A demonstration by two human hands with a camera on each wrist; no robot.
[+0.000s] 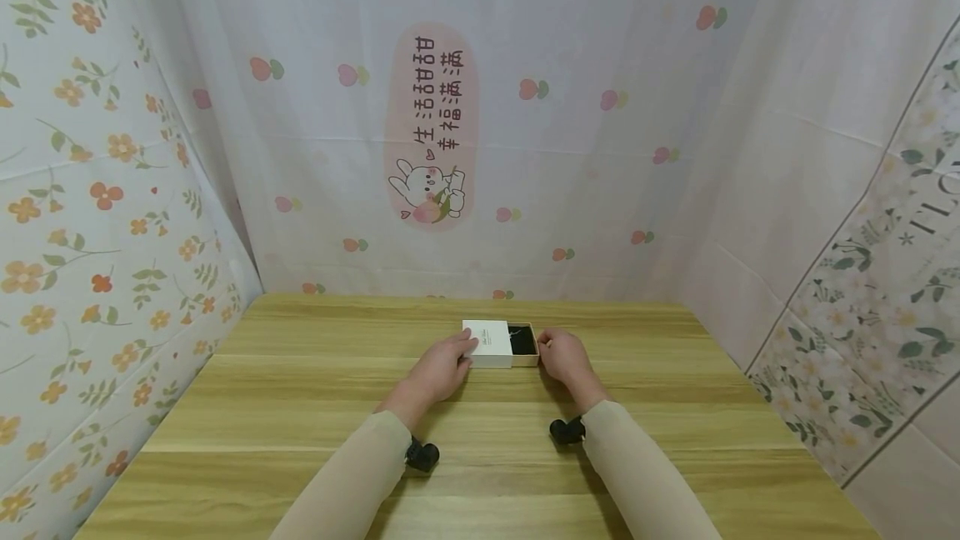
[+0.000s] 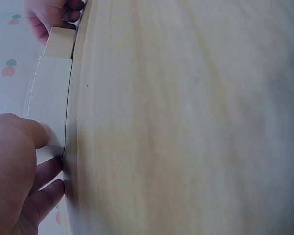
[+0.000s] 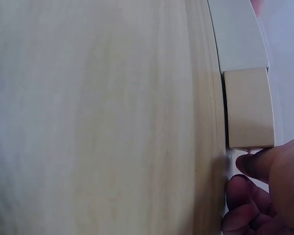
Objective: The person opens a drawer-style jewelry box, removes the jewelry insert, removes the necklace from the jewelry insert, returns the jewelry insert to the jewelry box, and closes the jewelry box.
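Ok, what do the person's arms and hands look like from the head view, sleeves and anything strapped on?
Both arms wear long, close-fitting beige sleeves that end at the wrists. A small black camera unit sits under the left wrist, and another under the right. The left hand and right hand are bare: no gloves or rings show.

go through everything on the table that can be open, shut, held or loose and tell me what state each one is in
white sleeve: lying flat on the table, slid partly off the drawer, held at its left end.
inner drawer: pulled partly out to the right, dark inside showing.
left hand: fingers on the sleeve's end, holding it.
right hand: fingertips at the drawer's right end.
wooden table: bears the box.
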